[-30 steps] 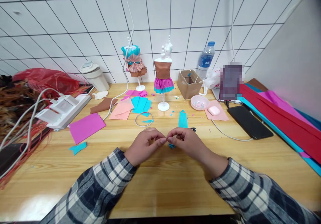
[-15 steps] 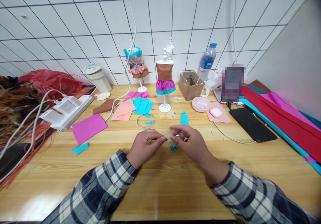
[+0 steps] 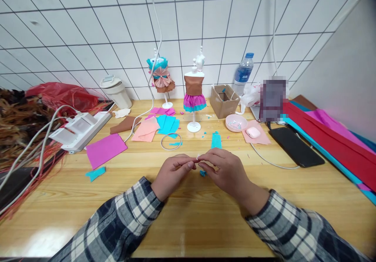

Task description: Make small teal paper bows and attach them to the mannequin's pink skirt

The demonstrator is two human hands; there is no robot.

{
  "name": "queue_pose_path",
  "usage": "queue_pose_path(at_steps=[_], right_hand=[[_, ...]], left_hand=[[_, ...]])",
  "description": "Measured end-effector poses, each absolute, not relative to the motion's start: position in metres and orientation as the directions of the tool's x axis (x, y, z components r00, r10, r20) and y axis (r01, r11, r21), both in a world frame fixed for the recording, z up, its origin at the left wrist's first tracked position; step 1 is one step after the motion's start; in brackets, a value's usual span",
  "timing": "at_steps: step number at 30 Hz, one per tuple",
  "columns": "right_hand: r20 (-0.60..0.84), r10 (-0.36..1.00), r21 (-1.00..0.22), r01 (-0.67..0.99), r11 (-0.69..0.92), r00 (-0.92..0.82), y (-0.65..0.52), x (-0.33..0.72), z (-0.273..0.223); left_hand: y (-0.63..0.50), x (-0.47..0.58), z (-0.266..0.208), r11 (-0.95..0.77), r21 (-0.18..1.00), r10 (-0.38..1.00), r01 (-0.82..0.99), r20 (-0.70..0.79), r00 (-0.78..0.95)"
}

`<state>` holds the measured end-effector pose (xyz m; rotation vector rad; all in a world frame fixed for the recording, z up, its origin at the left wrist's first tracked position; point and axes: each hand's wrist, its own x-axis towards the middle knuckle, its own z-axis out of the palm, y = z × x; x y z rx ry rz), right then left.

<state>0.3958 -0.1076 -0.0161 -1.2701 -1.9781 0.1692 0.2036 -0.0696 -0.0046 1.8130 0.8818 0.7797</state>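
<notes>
My left hand [image 3: 174,172] is closed in a pinch, thumb against forefinger, with a small pale piece [image 3: 197,157] at the fingertips. What the piece is made of is too small to tell. From the other side my right hand [image 3: 225,172] meets it, its fingers curled and the fingertips touching the same piece. Just below the fingertips a small gathered blue paper bow [image 3: 203,173] lies on the table, partly covered by my right hand. Beyond the hands stands a small white dress form [image 3: 194,85] wearing a brown top and a pink skirt with a blue hem.
Behind are a second dressed form [image 3: 161,74], a cardboard box [image 3: 225,103] and a pink bowl [image 3: 236,123] with tiny pieces. A metal ring [image 3: 171,149], a blue strip [image 3: 216,140] and a magenta sheet [image 3: 106,149] lie nearer. A power strip [image 3: 82,132] sits left, a black phone [image 3: 296,146] right.
My hands have come together; the right fingertips now touch the pale piece at my left fingertips. The shiny spot seen by my right fingers is now hidden, and the bow is more covered.
</notes>
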Motion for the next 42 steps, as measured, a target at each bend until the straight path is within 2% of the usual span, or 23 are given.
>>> queue_pose_path(at_steps=[3, 7, 11, 13, 19, 25, 42], right_hand=[[0.514, 0.830, -0.469, 0.741, 0.481, -0.214, -0.108, 0.396, -0.016], [0.492, 0.848, -0.473, 0.757, 0.451, -0.198, -0.109, 0.394, -0.014], [0.420, 0.896, -0.601, 0.694, 0.396, -0.147, -0.108, 0.391, -0.013], [0.373, 0.921, -0.691, 0.630, 0.356, -0.111, -0.106, 0.390, -0.013], [0.268, 0.963, -0.856, 0.456, 0.242, -0.007, -0.104, 0.386, -0.015], [0.066, 0.997, -0.961, 0.270, 0.054, 0.036, -0.104, 0.382, -0.015], [0.349, 0.929, -0.809, 0.462, 0.364, -0.121, -0.109, 0.383, -0.017]], left_hand=[[-0.070, 0.205, -0.008, -0.381, 0.885, 0.814, 0.268, 0.183, 0.552], [-0.072, 0.207, -0.011, -0.557, 0.736, 0.776, 0.384, 0.295, 0.558], [-0.072, 0.207, -0.013, -0.687, 0.579, 0.711, 0.439, 0.413, 0.569], [-0.072, 0.206, -0.013, -0.716, 0.542, 0.688, 0.440, 0.445, 0.573], [-0.074, 0.207, -0.010, -0.701, 0.578, 0.705, 0.418, 0.475, 0.526], [-0.074, 0.207, -0.008, -0.660, 0.641, 0.737, 0.391, 0.453, 0.501], [-0.073, 0.205, -0.003, -0.528, 0.710, 0.830, 0.465, 0.318, 0.458]])
